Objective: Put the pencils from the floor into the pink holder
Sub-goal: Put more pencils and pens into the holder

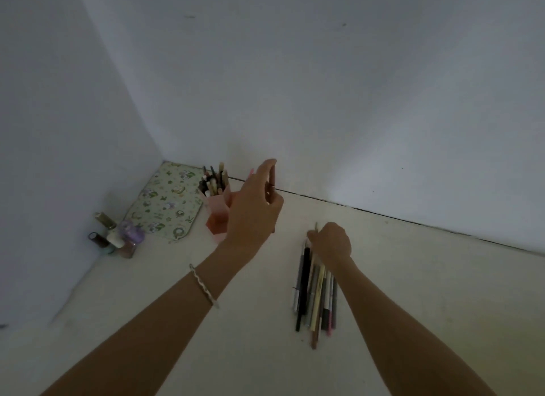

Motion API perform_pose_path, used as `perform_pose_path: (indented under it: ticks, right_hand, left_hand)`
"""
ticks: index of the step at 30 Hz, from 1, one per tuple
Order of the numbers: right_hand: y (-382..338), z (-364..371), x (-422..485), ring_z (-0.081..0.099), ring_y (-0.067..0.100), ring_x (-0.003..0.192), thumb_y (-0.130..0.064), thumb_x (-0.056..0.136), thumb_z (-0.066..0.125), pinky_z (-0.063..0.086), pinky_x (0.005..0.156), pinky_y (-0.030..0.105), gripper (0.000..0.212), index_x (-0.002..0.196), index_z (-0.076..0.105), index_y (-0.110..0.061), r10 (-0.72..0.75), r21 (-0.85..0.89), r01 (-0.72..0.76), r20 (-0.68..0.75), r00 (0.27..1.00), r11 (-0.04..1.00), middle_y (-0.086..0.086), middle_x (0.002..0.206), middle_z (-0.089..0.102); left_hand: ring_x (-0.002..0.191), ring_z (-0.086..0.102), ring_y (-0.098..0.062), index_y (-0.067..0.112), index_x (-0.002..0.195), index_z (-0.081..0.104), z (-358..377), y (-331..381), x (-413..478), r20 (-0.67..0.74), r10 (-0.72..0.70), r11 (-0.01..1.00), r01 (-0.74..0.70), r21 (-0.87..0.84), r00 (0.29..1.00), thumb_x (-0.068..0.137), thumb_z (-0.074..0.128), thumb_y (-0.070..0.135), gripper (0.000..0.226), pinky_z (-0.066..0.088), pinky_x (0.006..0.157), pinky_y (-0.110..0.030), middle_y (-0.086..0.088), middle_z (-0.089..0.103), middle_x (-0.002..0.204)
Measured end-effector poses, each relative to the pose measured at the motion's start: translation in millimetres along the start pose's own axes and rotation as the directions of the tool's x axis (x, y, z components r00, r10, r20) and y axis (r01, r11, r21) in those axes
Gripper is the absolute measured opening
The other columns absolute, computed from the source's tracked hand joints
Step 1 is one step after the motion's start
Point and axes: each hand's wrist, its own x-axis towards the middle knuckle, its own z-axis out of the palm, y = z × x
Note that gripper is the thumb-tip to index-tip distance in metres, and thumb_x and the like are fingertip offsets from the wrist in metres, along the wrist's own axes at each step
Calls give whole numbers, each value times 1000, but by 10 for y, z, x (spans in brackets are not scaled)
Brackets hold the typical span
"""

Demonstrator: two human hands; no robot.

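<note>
In the head view we look down into a corner where a white wall (324,85) meets a pale floor (413,277).

Our left hand (253,209) is raised at the centre of the frame, just right of the pink holder (219,211). Its thumb and fingers are closed on an upright pencil (274,174), whose lower end shows below the palm. A thin bracelet (203,286) sits on that wrist.

The pink holder stands on the floor near the wall, left of centre. It already has a bunch of stored pencils (213,180) leaning out of its top. The hand hides part of the holder's right side, so we cannot tell whether they touch.

Our right hand (333,243) is lower, right of centre, with its fingers curled down at the far end of the pencil pile (314,295). It grips a pale pencil (316,226), whose tip pokes up past the knuckles. The pile lies on the floor in a loose bundle, the pencils roughly parallel and running toward the lower edge of the frame. They are black, grey, cream and pink.

At the left, in the corner, a flat patterned pouch (165,203) lies just beside the holder. A cluster of small bottles (118,236) stands below it, against the side wall.
</note>
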Motion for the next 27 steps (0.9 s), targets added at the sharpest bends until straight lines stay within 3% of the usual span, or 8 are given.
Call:
perform_pose_path:
  ticks: [3, 5, 10, 12, 15, 20, 23, 27]
  right_hand:
    - [-289, -320, 75, 49, 23, 52, -24, 80, 57, 33, 51, 28, 30, 56, 49, -8, -129, 98, 155, -235, 963, 983, 5, 56, 49]
    - [-519, -553, 80, 44, 14, 52, -24, 81, 59, 31, 50, 27, 26, 60, 50, -10, -168, 243, 269, -367, 915, 932, 2, 60, 50]
    - [-996, -815, -89, 48, 3, 66, -23, 86, 58, 35, 60, 12, 11, 79, 59, -14, -165, 544, 437, -476, 864, 717, -8, 76, 56]
    - [-1095, -804, -174, 48, 2, 66, -21, 87, 58, 38, 61, 9, 9, 80, 61, -15, -182, 570, 471, -490, 853, 673, -8, 77, 57]
    - [-1184, -664, -285, 48, 4, 65, -19, 90, 59, 39, 61, 8, 7, 85, 63, -16, -227, 570, 517, -502, 834, 639, -7, 81, 61]
    - [-1281, -260, -390, 52, 4, 70, -19, 92, 60, 42, 64, 12, 6, 90, 65, -18, -281, 563, 551, -497, 821, 615, -8, 87, 62]
    - [-1262, -20, -385, 55, 4, 75, -20, 93, 60, 45, 70, 17, 7, 92, 67, -20, -352, 503, 535, -417, 838, 678, -7, 89, 63]
    - [-1128, 97, -371, 51, 7, 70, -20, 91, 64, 43, 69, 19, 21, 109, 68, -13, -396, 379, 542, -397, 828, 750, -3, 93, 64]
  left_hand:
    - [70, 63, -5, 35, 130, 41, -274, -103, 207, -134, -25, 1000, 23, -21, 991, 90, 61, 16, 48, 56, 58, -20, 3, 57, 99]
    - [74, 64, -5, 35, 129, 41, -405, -183, 317, -183, -37, 999, 41, 21, 982, 89, 61, 19, 48, 55, 62, -23, 3, 58, 103]
    - [79, 61, -17, 26, 129, 45, -441, -380, 363, -126, 76, 950, -33, 310, 989, 89, 61, 17, 45, 53, 70, -34, 1, 65, 91]
    - [96, 61, -23, 22, 128, 53, -394, -457, 355, -79, 153, 878, -99, 469, 985, 88, 62, 19, 41, 46, 83, -37, -3, 68, 103]
    - [126, 48, -27, 20, 130, 58, -376, -538, 349, -75, 183, 784, -100, 613, 980, 89, 59, 17, 41, 39, 96, -39, -6, 56, 133]
    - [123, 49, -29, 15, 126, 60, -567, -489, 350, -177, 165, 865, -56, 499, 970, 84, 44, 7, 46, 42, 96, -42, -7, 57, 128]
    - [114, 53, -28, 12, 118, 63, -617, -412, 308, -186, 175, 904, -83, 419, 967, 81, 50, 1, 41, 44, 92, -41, -6, 62, 117]
    - [82, 59, -21, 8, 99, 63, -474, -269, 93, -114, 175, 953, -138, 271, 978, 85, 46, 11, 22, 51, 67, -34, -6, 62, 100]
